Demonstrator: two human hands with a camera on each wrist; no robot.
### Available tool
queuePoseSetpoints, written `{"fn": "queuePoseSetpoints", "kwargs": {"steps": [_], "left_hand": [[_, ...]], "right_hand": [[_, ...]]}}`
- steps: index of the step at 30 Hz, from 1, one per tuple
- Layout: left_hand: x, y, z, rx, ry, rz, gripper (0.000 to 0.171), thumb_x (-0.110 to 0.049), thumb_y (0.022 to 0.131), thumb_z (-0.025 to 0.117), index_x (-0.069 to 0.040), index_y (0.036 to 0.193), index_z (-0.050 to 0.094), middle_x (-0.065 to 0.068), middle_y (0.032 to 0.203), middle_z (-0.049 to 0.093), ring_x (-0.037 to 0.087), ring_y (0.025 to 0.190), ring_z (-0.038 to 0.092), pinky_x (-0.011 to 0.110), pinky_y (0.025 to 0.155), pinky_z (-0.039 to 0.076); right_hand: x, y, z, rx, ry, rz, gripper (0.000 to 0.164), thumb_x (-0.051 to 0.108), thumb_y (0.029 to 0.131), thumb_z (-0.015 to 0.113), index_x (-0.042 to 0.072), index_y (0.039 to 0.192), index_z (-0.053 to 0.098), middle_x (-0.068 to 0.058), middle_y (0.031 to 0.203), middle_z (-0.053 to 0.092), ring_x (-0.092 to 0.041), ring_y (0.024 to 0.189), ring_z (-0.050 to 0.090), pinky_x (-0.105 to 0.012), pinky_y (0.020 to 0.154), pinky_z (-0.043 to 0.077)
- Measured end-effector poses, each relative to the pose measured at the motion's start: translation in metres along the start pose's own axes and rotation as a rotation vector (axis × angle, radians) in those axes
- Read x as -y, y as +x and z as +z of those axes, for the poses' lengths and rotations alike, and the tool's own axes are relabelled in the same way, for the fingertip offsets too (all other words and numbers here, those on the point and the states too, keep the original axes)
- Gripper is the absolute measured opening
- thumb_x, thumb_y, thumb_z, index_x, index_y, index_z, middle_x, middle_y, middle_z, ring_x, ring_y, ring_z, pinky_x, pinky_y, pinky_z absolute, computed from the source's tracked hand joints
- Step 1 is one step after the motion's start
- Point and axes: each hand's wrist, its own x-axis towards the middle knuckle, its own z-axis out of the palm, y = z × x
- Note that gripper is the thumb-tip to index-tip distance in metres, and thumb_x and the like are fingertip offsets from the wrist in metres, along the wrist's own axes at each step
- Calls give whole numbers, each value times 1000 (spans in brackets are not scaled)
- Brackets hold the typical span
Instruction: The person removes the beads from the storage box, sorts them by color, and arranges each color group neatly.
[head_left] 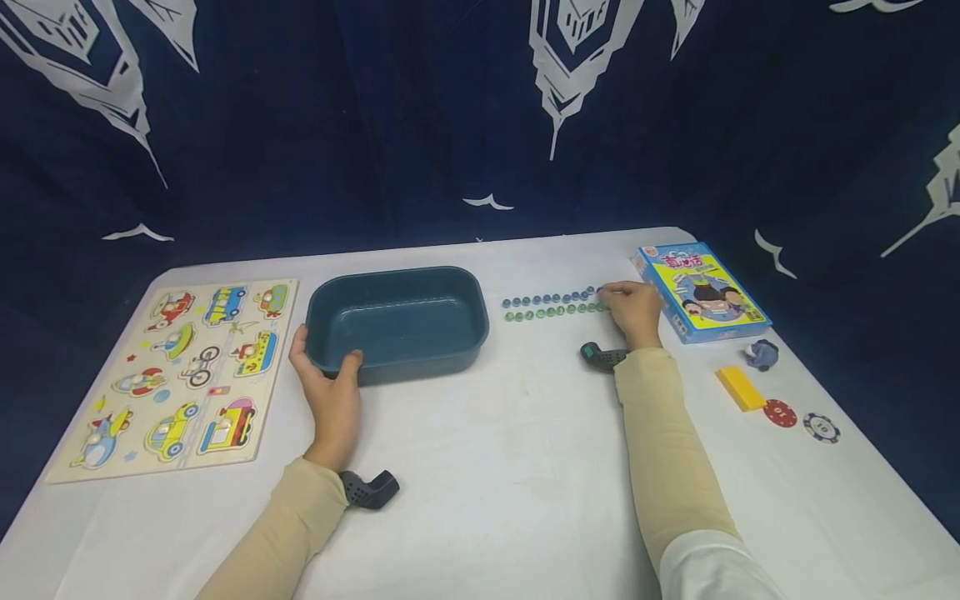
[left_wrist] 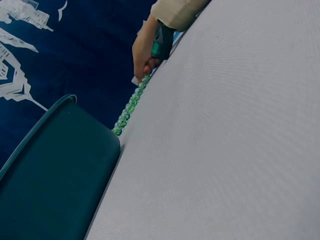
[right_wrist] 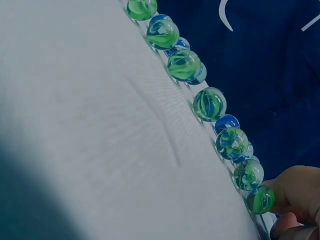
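My left hand (head_left: 330, 408) holds the near left corner of a dark teal plastic basin (head_left: 408, 362), with the thumb over the front rim and the fingers along the left outer side. The inside of the basin shows no contents. To its right run two rows of glass marbles, a blue row (head_left: 547, 298) behind a green row (head_left: 551, 312). At the right end of these rows, my right hand (head_left: 636, 310) has its fingertips pinched together at a marble, which is mostly hidden. In the right wrist view, the end green marble (right_wrist: 261, 200) partly covers these fingertips.
A wooden vehicle puzzle board (head_left: 180, 375) lies on the left. On the right are a boxed game (head_left: 701, 292), a small blue-grey figure (head_left: 762, 355), a yellow block (head_left: 740, 388), a red chip (head_left: 780, 413) and a black-and-white chip (head_left: 821, 427). A dark blue curtain (head_left: 420, 125) hangs behind the white table.
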Motion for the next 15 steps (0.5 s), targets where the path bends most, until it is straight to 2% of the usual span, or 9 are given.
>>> {"fn": "queuePoseSetpoints", "kwargs": {"steps": [3,8,12,15], "left_hand": [[-12,-5,1,5,-16,-8,77,-6,94,56,-18,156,12,-2,163,7,10,150,0,30,119,3],[-29,-12,4,10,-45,-5,76,-2,94,54,-13,155,11,3,163,6,13,151,-2,31,118,2],[-30,-13,4,11,-46,-4,76,-1,94,53,-12,155,11,3,163,6,14,151,-2,31,119,0],[-30,-13,3,13,-41,-7,75,-2,94,54,-12,155,11,3,163,6,13,151,-1,31,119,2]], "right_hand": [[0,1,0,6,4,0,31,18,94,66,-1,118,70,-20,129,63,-34,127,53,-47,107,40],[-1,2,0,17,-1,5,33,20,94,65,0,121,69,-20,131,62,-34,129,51,-46,107,41],[1,2,1,-6,-6,7,37,24,98,59,3,126,67,-18,124,62,-29,114,55,-39,92,46],[7,0,0,-42,3,-14,39,29,100,54,6,129,66,-13,111,60,-21,96,50,-31,77,41]]}}
